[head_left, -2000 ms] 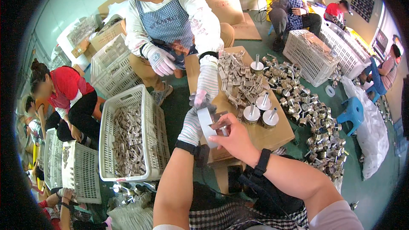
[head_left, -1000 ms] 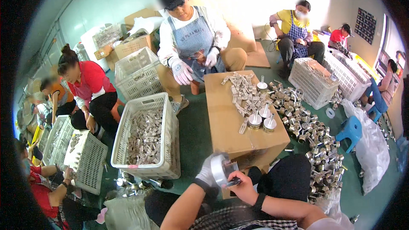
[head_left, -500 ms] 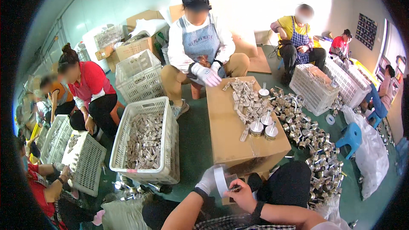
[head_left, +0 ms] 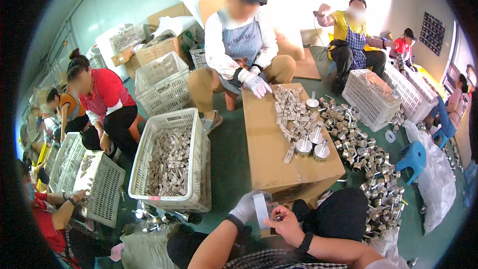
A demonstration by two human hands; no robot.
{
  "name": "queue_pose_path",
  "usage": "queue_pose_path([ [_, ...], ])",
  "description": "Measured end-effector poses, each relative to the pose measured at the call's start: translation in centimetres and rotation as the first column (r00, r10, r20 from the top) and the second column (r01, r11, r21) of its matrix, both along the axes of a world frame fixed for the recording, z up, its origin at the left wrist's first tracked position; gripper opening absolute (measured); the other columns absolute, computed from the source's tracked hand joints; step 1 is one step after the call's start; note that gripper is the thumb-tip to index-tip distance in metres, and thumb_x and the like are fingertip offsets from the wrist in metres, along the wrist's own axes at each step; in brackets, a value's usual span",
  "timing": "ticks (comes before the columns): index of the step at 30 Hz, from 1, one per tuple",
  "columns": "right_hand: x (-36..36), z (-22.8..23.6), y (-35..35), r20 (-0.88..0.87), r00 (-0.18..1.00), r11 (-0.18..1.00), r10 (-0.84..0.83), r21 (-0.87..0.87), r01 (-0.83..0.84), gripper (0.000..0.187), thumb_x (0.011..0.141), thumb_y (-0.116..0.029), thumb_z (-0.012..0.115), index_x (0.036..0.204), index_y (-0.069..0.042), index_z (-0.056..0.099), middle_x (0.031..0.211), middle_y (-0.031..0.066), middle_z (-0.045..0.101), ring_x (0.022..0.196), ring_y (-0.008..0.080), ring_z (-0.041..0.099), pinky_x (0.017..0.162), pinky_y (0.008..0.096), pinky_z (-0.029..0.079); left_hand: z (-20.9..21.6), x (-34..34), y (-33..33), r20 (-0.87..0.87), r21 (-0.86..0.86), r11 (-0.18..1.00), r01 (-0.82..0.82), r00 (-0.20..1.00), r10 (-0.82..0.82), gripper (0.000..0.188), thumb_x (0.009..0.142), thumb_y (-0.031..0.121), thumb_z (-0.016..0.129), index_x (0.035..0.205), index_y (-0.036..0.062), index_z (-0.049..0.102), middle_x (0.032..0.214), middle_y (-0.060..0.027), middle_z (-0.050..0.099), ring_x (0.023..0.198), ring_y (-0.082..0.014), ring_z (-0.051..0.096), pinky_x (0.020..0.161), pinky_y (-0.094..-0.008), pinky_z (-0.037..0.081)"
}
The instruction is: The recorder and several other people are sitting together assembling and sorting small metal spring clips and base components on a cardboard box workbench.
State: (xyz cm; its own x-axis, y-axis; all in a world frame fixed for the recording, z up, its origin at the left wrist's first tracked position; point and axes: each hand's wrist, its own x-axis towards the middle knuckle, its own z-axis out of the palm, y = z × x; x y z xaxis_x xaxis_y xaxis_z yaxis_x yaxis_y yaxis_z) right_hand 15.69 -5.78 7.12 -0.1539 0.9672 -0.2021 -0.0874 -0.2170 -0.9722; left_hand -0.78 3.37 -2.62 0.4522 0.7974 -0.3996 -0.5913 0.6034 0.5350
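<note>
Low in front of me, my left hand (head_left: 245, 208), in a light glove, is closed on a white strip-like piece (head_left: 260, 210); I see only its pale band, so its kind is unclear. Beside it, on the right, my bare right hand (head_left: 287, 227) has its fingers pinched together near the white piece. Something small and dark may be in them, but I cannot make it out. Beyond both hands stands a cardboard box (head_left: 266, 142). On it lie a heap of small flat metal clips (head_left: 294, 109) and several round metal fittings (head_left: 303, 146) with white discs and upright stems.
A white crate (head_left: 199, 169) of similar clips stands to the left. Loose metal fittings (head_left: 371, 169) cover the floor to the right, near a blue stool (head_left: 413, 159) and a plastic sack (head_left: 438, 189). A co-worker's gloved hand (head_left: 256, 83) rests at the box's far edge.
My hands stay close together, the right still pinched beside the white piece. The co-worker opposite has leaned in, gloved hand shifted right. A person in yellow has raised an arm.
</note>
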Motion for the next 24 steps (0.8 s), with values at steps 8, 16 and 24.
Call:
queue_pose_path([
  [8, -0.4, 2.0, -0.7, -0.026, 0.995, 0.981, 0.095, -0.169, -0.098, 0.030, 0.071, -0.005, 0.076, 0.084, -0.007, 0.049, 0.063, -0.0024, 0.049, 0.046, 0.0043, 0.041, 0.040, 0.0198, 0.030, -2.5, -1.3, -0.4, -0.245, 0.276, 0.945, 0.176, 0.963, -0.108, 0.024, 0.074, 0.000, 0.065, 0.097, 0.0005, 0.060, 0.094, -0.0097, 0.064, 0.086, -0.0183, 0.061, 0.080, -0.0297, 0.050],
  [16, 3.9, 4.2, 1.7, 0.058, 0.990, 0.983, 0.127, -0.141, -0.118, 0.035, 0.071, -0.002, 0.074, 0.092, -0.008, 0.047, 0.097, 0.0076, 0.062, 0.064, 0.0067, 0.052, 0.046, 0.0193, 0.040, 0.5, 0.3, -0.1, -0.012, 0.021, 0.999, 0.042, 0.999, -0.042, 0.015, 0.077, 0.004, 0.063, 0.092, 0.0012, 0.060, 0.087, -0.0105, 0.064, 0.080, -0.0211, 0.061, 0.075, -0.0339, 0.051],
  [24, 4.6, 8.0, 10.3, 0.347, 0.884, 0.926, 0.314, 0.094, -0.366, 0.033, 0.071, -0.008, 0.074, 0.094, -0.008, 0.049, 0.095, 0.0061, 0.061, 0.075, 0.0121, 0.057, 0.058, 0.0234, 0.043, 1.8, 0.3, -1.0, -0.260, 0.221, 0.973, 0.061, 0.966, -0.001, 0.019, 0.085, 0.015, 0.055, 0.098, 0.0020, 0.058, 0.084, -0.0112, 0.061, 0.076, -0.0236, 0.061, 0.072, -0.0391, 0.054],
])
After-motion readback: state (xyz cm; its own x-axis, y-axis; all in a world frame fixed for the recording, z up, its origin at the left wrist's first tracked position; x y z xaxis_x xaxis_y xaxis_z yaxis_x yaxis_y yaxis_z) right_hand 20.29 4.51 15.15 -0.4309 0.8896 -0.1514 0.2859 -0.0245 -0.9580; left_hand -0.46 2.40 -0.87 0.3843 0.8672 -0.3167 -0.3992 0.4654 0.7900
